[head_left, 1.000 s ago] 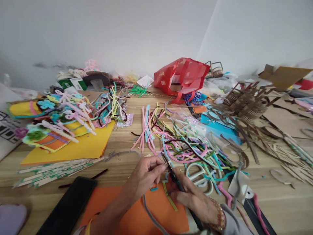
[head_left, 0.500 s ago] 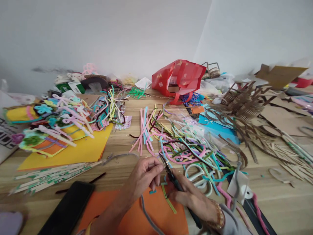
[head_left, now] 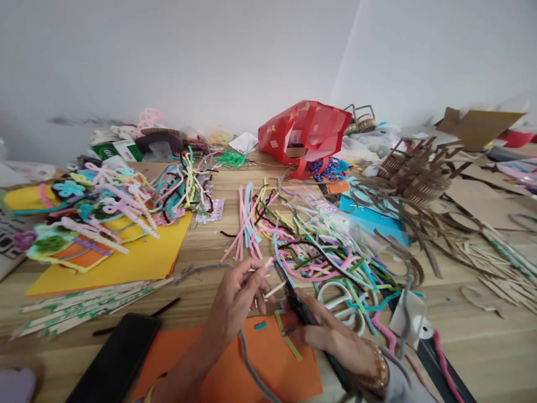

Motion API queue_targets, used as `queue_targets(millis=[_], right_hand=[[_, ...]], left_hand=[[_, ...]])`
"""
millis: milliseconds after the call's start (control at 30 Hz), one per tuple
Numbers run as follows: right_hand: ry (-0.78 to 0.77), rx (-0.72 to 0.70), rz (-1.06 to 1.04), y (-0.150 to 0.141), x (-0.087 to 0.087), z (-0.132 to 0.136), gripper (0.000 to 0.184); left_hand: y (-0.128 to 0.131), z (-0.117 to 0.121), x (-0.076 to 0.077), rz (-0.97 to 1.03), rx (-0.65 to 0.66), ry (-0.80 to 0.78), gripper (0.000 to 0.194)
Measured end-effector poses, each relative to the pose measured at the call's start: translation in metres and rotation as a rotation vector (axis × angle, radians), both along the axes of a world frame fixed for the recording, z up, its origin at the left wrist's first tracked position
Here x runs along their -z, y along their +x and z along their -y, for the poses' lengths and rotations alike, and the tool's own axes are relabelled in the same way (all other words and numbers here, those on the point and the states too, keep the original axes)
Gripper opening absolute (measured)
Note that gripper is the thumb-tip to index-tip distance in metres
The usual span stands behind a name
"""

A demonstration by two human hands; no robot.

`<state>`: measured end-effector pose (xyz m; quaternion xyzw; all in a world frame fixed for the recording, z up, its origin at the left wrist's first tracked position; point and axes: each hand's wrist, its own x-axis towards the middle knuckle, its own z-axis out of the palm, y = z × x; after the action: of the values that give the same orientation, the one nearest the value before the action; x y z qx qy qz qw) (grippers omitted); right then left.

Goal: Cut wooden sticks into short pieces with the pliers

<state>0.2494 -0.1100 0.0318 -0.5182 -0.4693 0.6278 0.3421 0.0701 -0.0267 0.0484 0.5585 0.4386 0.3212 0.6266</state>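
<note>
My left hand (head_left: pixel 239 291) pinches a thin cream-coloured piece (head_left: pixel 276 289) whose ends stick out past the fingertips; I cannot tell if it is one bent piece or two. Wrapped around black-handled pliers (head_left: pixel 300 308), my right hand (head_left: pixel 329 336) keeps the jaws pointing up and left, close beside the cream piece. Below both hands lies an orange sheet (head_left: pixel 226 358). On it rest a yellow-green bent pipe cleaner (head_left: pixel 291 346), a short blue bit (head_left: pixel 260 325) and a grey pipe cleaner (head_left: pixel 250 366).
A tangle of coloured pipe cleaners (head_left: pixel 319 252) spreads ahead, with white-handled scissors (head_left: pixel 335 296) at its near edge. A black phone (head_left: pixel 113 358) lies left. Decorated pieces (head_left: pixel 79 218) sit on a yellow sheet (head_left: pixel 168 252). A red bag (head_left: pixel 272 134) and small brown baskets (head_left: pixel 419 179) stand farther back.
My left hand has shifted slightly left and up, away from the pliers' jaws. The cream piece now shows clearly between the hands. The pliers have barely moved.
</note>
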Motion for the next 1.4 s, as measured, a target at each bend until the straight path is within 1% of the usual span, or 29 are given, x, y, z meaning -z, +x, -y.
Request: queue_targets(millis=[67,133,200,267,333,400,533,633,767,867,1000,1100,1233,1400], right_hand=[[-0.016,-0.007,-0.022,0.000,-0.006,-0.002,0.036],[-0.018,-0.004,-0.025,-0.001,-0.009,-0.004,0.036],[-0.016,-0.003,-0.022,-0.001,-0.011,-0.004,0.031],[-0.012,0.009,-0.020,-0.003,-0.011,-0.005,0.024],[-0.008,0.026,-0.011,-0.004,-0.010,-0.005,0.019],[0.003,0.036,0.004,-0.005,-0.009,-0.005,0.016],[0.010,0.043,0.009,-0.005,-0.009,-0.006,0.017],[0.035,0.033,-0.021,-0.005,-0.006,-0.005,0.018],[0.049,0.028,-0.040,-0.004,-0.001,-0.002,0.020],[0.040,0.023,-0.021,-0.003,0.001,-0.001,0.025],[0.011,0.003,0.001,-0.002,0.000,0.000,0.031],[-0.018,0.000,0.006,-0.002,-0.002,0.000,0.030],[-0.024,-0.011,-0.033,-0.006,-0.007,0.001,0.028],[-0.077,0.010,-0.038,-0.009,-0.012,0.001,0.019]], left_hand=[[-0.004,-0.002,0.000,0.008,-0.105,0.063,0.031],[-0.007,-0.004,0.001,0.001,-0.131,0.091,0.032],[-0.009,-0.005,0.004,0.002,-0.083,0.062,0.030],[-0.009,-0.005,0.007,0.029,-0.018,-0.007,0.030],[-0.006,-0.002,0.010,0.059,0.017,-0.061,0.031],[-0.002,0.001,0.011,0.058,0.030,-0.077,0.031],[0.004,0.006,0.012,-0.005,0.053,-0.054,0.031],[0.009,0.010,0.013,-0.069,0.025,-0.007,0.026],[0.015,0.013,0.011,-0.157,-0.009,0.126,0.019],[0.015,0.014,0.006,-0.225,0.012,0.225,0.022],[0.012,0.012,0.001,-0.295,0.075,0.348,0.025],[0.010,0.011,-0.003,-0.324,0.108,0.418,0.026],[0.010,0.011,-0.005,-0.375,0.143,0.453,0.023],[0.010,0.010,-0.004,-0.410,0.161,0.459,0.022]])
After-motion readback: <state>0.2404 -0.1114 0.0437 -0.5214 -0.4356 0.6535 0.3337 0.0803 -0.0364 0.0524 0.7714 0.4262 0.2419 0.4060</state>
